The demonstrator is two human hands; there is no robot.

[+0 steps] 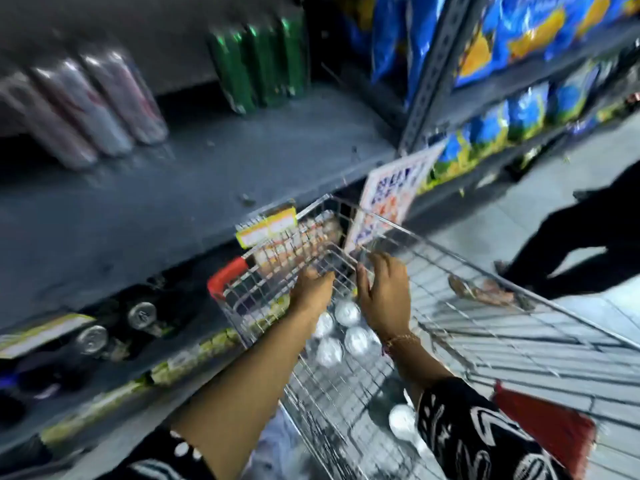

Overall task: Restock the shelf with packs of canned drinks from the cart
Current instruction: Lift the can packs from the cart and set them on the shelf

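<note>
A wire shopping cart [485, 282] stands against the grey shelf [180, 188]. Inside it lies a pack of silver-topped cans [337, 336]. My left hand [311, 291] reaches down into the cart just above the pack, fingers curled; what it touches is hidden. My right hand [382, 292] hovers beside it over the same pack, fingers spread. On the shelf stand a pack of pink-silver cans [93, 105] at the left and a pack of green cans [259, 60] at the back. The view is motion-blurred.
Dark cans [114, 327] lie on the lower shelf. Blue and yellow snack bags [512, 119] fill the racks to the right. A white promo sign [391, 195] hangs at the shelf post. A person's dark legs [588, 244] stand beyond the cart.
</note>
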